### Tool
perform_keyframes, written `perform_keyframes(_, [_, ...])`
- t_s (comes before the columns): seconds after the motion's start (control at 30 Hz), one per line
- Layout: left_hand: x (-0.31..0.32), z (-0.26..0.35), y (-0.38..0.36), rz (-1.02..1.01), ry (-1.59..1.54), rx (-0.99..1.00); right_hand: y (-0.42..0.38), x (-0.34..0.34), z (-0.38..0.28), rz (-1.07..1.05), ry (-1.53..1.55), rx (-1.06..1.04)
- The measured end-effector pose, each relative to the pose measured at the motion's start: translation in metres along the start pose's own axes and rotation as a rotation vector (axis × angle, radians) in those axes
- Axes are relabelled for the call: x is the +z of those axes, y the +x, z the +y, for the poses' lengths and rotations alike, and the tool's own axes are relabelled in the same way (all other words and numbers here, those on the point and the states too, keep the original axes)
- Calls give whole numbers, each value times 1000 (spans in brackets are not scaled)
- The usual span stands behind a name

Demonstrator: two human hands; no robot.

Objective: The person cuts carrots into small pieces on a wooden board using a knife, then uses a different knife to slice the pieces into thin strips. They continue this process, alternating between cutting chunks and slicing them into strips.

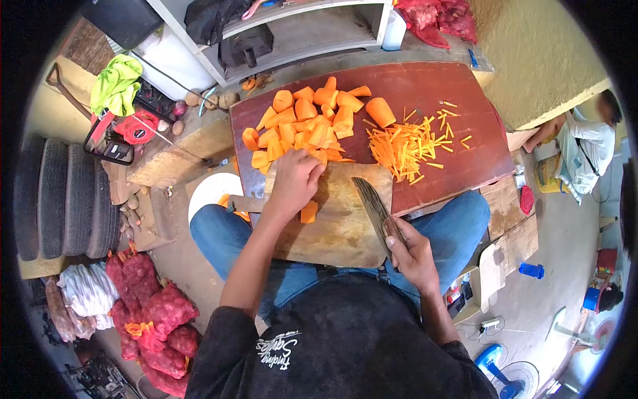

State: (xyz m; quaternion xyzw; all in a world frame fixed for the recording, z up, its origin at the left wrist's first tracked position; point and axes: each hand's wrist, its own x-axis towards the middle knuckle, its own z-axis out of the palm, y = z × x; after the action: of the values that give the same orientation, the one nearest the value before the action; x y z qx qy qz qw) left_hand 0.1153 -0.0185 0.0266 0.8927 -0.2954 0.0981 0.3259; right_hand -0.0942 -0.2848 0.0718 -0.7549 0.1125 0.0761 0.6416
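Observation:
My right hand (pixel 412 256) grips a large knife (pixel 373 207) by its handle, the blade slanting over the right part of a wooden cutting board (pixel 332 243). At the board's far left edge, my left hand (pixel 297 179) has its fingers curled down against the pile of peeled carrot chunks (pixel 306 120); what lies under the fingertips is hidden. Just below that hand, a small carrot piece (pixel 308 212) lies on the board. Thin carrot sticks (pixel 402 149) are heaped beyond the blade, beside a thick carrot chunk (pixel 380 112).
The board rests on my lap against a reddish-brown table (pixel 458 86). A white bowl (pixel 211 189) with carrot bits stands by my left knee. Red mesh sacks (pixel 149 312) and tyres (pixel 56 199) are at left. A person (pixel 591 146) sits at far right; a fan (pixel 505 376) stands lower right.

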Motion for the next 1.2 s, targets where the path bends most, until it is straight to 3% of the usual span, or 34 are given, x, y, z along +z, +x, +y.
perform_keyframes(0.17, [-10, 14, -13, 139, 138, -23, 8, -3, -5, -19, -3, 13])
perform_keyframes(0.27, [-1, 10, 1, -5, 243, -82, 9, -2, 0, -19, -52, -58])
perform_keyframes(0.4, [13, 1, 8, 10, 214, -40, 4, 1, -4, -9, -34, 19])
perform_keyframes(0.67, [-11, 1, -27, 17, 191, -12, 9, 6, -5, -52, -93, -72])
perform_keyframes(0.77, [-17, 6, -45, 90, -16, -155, 11, 10, -14, -106, -100, -53])
perform_keyframes(0.87, [-7, 24, -65, 73, -612, -638, 10, 16, -19, -133, -129, -55])
perform_keyframes(0.9, [-7, 38, -70, 54, -665, -634, 11, 19, -20, -142, -143, -62])
perform_keyframes(1.0, [4, 68, -79, 148, -277, -259, 16, 26, -32, -134, -207, -214])
perform_keyframes(1.03, [1, 76, -78, 34, -234, -275, 19, 28, -35, -158, -209, -219])
perform_keyframes(1.13, [-8, 82, -81, -17, 25, -183, 29, 31, -43, -207, -209, -235])
perform_keyframes(1.2, [-7, 63, -93, -39, 11, -134, 33, 34, -44, -219, -193, -246])
